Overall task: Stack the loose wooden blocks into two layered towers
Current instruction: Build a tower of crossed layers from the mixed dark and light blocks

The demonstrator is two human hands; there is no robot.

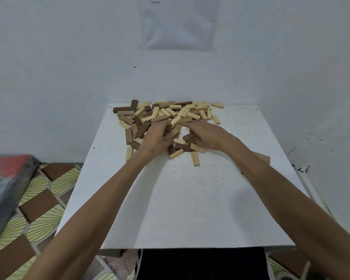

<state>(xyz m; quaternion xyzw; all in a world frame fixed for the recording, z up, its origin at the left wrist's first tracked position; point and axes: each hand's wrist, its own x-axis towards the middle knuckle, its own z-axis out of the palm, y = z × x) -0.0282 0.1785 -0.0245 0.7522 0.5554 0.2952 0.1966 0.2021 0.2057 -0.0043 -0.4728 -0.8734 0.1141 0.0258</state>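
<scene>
Wooden blocks [164,118]: one loose heap, unstacked, at frame centre, a bit above the middle. Small oblong pcs in mixed colours, w/ pale cream mostly on the right, mid & dark brown mostly on the left. They lay flat or tilted, criss-crossed, some atop others. A pale stray [195,158] lay just below the heap; another pale one [217,105] sat at its upper-right edge.

White table [190,209] against a pale wall [69,57] bearing a paper sheet [180,23], patterned floor [38,199] below
</scene>
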